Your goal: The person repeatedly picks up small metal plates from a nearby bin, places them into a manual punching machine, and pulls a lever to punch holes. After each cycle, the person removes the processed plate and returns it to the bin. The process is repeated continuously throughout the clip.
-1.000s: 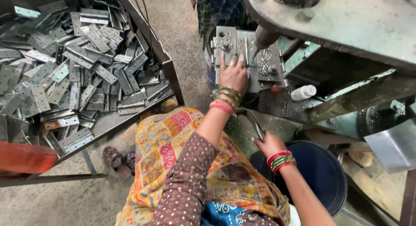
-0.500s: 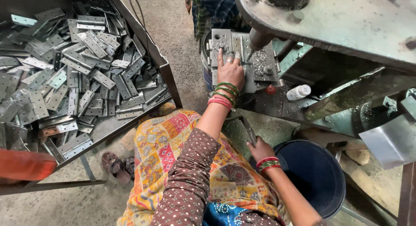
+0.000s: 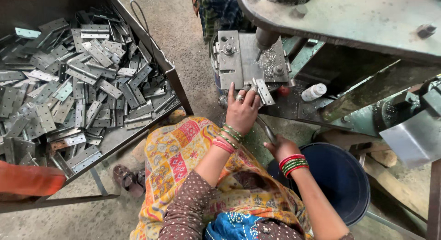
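Hinge plate (image 3: 265,91) lying at the front edge of the press die block (image 3: 250,60), left hand (image 3: 242,112) pinching it with closed fingertips, right hand (image 3: 281,149) gripping a thin metal lever (image 3: 266,129), blue bucket (image 3: 342,180) sitting beside, bin of hinges (image 3: 78,83) standing well apart.

Grey, dull-silver hinge plates (image 3: 78,88) fill the dark tray (image 3: 177,86). Red and green bangles (image 3: 293,163) ring the right wrist, pink and green ones (image 3: 226,140) the left. Yellow floral-patchwork cloth (image 3: 183,162), brown dotted sleeve (image 3: 188,212), dark blue bucket (image 3: 342,180), white bottle (image 3: 314,92).
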